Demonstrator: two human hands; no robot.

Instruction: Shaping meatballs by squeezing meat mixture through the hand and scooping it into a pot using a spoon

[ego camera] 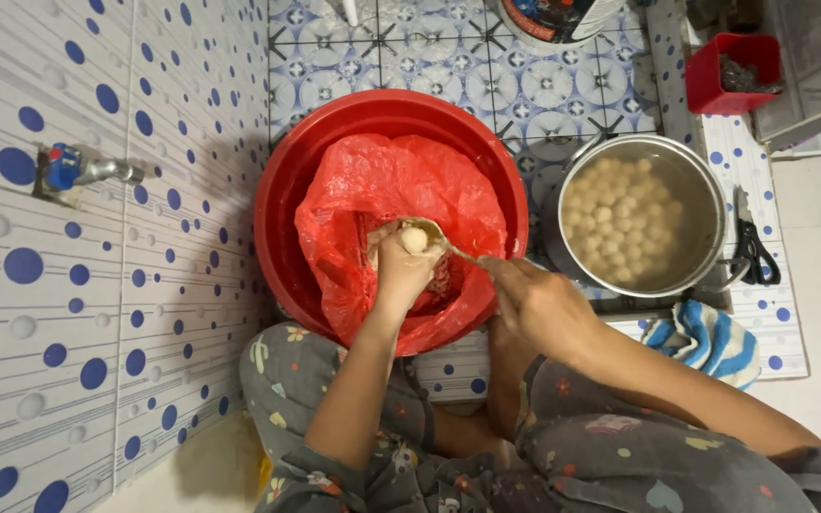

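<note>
Fingers of the left hand [401, 271] are curled closed around pale paste, a round ball [414, 239] of it showing at the top of the fist. Those of the right hand [536, 302] pinch the handle of a spoon [439, 239], whose bowl touches the ball. Both hands work over a red plastic bag [382, 190] that lines a red basin [282, 190] on the floor. Just beside the basin, a metal pot [705, 204] holds many pale balls in water. The floor [544, 90] is tiled in a blue and white star pattern; the wall [97, 313] at the person's left has white tiles with blue dots and a tap [83, 169]. Black scissors [751, 249] lie beside the pot, a striped cloth [710, 340] near it, and a red box [729, 71] sits farther off.
</note>
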